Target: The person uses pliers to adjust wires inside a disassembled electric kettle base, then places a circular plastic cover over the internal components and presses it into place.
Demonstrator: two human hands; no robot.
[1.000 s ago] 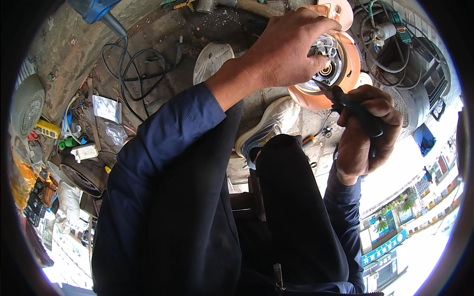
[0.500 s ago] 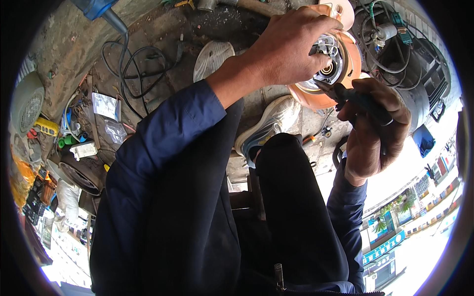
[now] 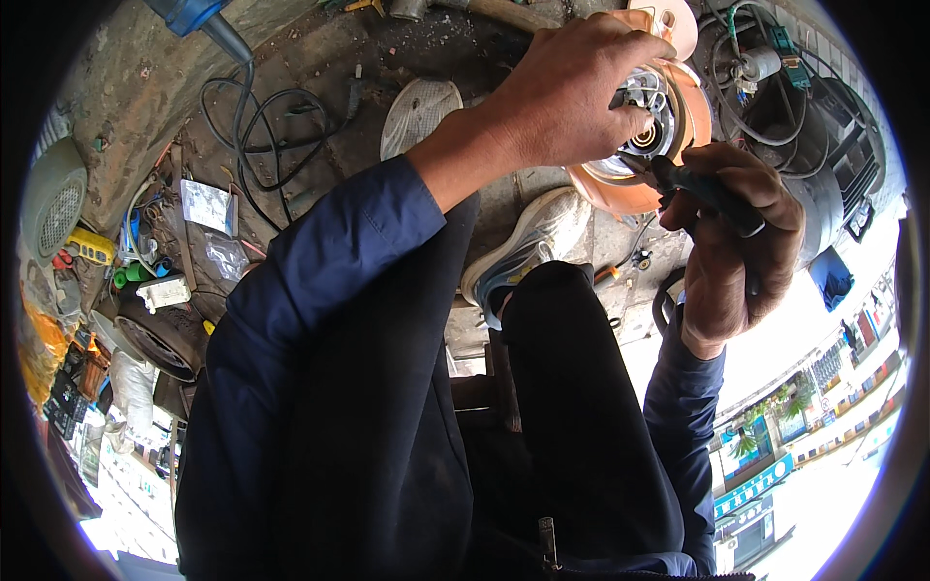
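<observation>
An orange round motor housing [image 3: 693, 102], with a bright metal ring, white wires and a copper-coloured centre inside, stands beyond my knees. From the left my left hand [image 3: 572, 92] reaches over it, thumb and fingers bent round its inner edge; what the fingertips press is partly hidden. My right hand [image 3: 751, 208] is closed round pliers [image 3: 717, 198] with dark green handles. Their jaws point at the near rim of the housing, close to the metal ring. Whether the jaws grip anything is too dark to tell.
A hammer [image 3: 494, 12] lies at the far edge. Left of my arm are a coiled black cable [image 3: 254, 126], a pale disc [image 3: 421, 111] and a yellow control box [image 3: 92, 247]. Dark motor parts [image 3: 838, 126] and wires stand at right. My shoe [image 3: 533, 237] is below the housing.
The pliers and my right hand have shifted and tilted very slightly near the housing rim. My left hand keeps its place on the housing.
</observation>
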